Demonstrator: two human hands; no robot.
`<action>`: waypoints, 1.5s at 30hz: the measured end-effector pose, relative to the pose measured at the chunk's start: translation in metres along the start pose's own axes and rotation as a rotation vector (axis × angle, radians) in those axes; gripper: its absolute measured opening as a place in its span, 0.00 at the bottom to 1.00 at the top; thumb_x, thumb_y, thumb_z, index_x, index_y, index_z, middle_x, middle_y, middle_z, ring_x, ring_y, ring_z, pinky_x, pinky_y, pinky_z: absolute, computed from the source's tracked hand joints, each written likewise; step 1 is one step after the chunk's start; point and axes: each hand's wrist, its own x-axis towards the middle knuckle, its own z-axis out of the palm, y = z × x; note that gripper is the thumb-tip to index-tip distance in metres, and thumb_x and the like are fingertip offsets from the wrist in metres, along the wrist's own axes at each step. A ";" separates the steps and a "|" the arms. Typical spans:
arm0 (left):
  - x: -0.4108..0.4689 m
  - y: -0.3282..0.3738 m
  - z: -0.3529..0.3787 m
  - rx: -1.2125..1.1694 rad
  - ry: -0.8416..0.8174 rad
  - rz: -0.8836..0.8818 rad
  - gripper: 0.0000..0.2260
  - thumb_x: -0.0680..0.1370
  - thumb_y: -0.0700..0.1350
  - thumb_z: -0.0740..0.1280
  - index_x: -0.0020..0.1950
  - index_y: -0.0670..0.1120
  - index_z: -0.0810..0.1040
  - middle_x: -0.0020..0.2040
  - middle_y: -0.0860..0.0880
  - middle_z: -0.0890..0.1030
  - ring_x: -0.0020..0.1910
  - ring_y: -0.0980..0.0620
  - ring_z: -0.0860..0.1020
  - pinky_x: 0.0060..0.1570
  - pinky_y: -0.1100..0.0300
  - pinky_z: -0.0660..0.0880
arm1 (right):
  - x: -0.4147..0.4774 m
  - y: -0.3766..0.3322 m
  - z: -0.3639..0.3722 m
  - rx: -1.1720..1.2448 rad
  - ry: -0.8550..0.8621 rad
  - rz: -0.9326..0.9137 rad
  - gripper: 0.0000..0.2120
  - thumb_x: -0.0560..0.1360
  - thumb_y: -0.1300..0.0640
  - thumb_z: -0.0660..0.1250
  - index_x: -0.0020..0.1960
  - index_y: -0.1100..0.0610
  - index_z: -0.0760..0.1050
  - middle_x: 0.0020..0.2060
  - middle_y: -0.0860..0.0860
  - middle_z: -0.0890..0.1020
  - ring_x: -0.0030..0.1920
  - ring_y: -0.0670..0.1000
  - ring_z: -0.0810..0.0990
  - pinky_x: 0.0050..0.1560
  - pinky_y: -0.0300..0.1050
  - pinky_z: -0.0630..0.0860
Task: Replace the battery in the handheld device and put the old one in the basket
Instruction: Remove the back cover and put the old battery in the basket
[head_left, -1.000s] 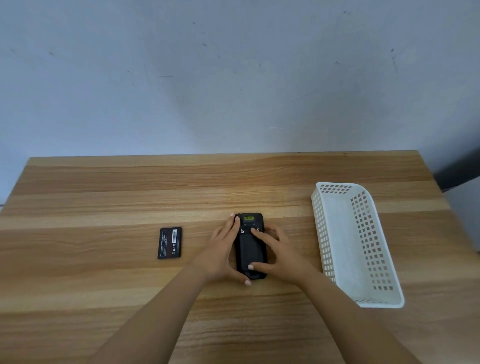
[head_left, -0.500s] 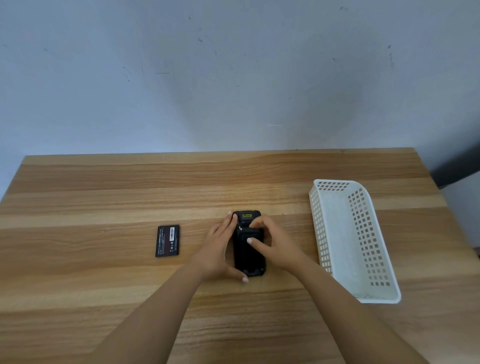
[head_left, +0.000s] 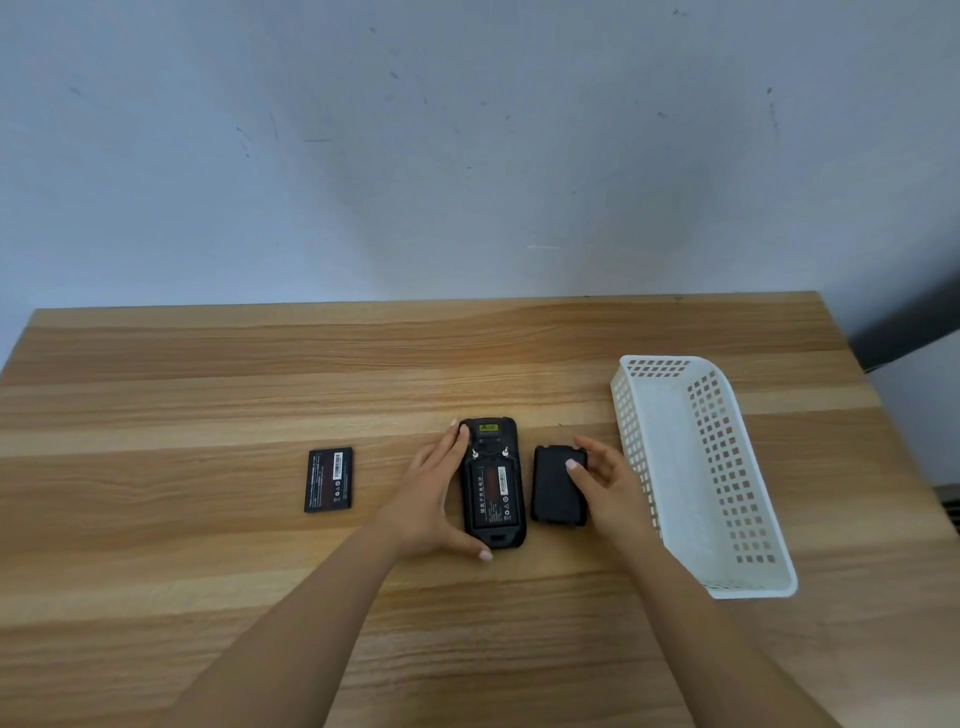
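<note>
The black handheld device (head_left: 492, 535) lies face down at the table's middle, its back uncovered, with a battery (head_left: 493, 493) seated in the compartment. My left hand (head_left: 434, 499) clasps the device's left side, thumb at its near end. Just right of the device lies the black back cover (head_left: 556, 493) flat on the table. My right hand (head_left: 605, 480) holds the cover's right edge, fingertips on its far corner. A second black battery (head_left: 329, 479) lies apart on the left. The white perforated basket (head_left: 748, 519) stands at the right with nothing visible inside.
The wooden table (head_left: 208, 571) ends at a pale wall at the back and drops off at the right, where a dark object shows beyond the edge.
The back cover has come off the device and moved to its right in my right hand, exposing the battery. My left hand stays on the device's left side.
</note>
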 end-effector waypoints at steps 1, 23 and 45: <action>0.000 -0.001 0.000 0.000 -0.001 0.000 0.66 0.54 0.62 0.79 0.76 0.57 0.34 0.75 0.64 0.34 0.76 0.55 0.40 0.74 0.50 0.48 | 0.001 0.001 -0.003 -0.021 0.006 -0.004 0.17 0.77 0.62 0.67 0.65 0.56 0.73 0.58 0.48 0.77 0.59 0.47 0.73 0.45 0.27 0.74; 0.001 -0.001 0.000 0.009 -0.010 -0.002 0.66 0.54 0.63 0.79 0.75 0.57 0.33 0.75 0.64 0.33 0.76 0.55 0.42 0.75 0.49 0.51 | -0.003 0.006 0.007 -0.570 0.094 -0.298 0.15 0.75 0.54 0.69 0.61 0.51 0.77 0.52 0.48 0.72 0.55 0.48 0.73 0.58 0.41 0.69; 0.003 -0.008 0.003 0.011 0.007 0.029 0.67 0.54 0.64 0.79 0.75 0.56 0.33 0.77 0.62 0.35 0.75 0.54 0.47 0.75 0.48 0.55 | -0.008 0.000 0.026 -1.067 -0.487 -0.602 0.33 0.74 0.37 0.57 0.75 0.50 0.61 0.78 0.54 0.52 0.75 0.56 0.59 0.72 0.53 0.64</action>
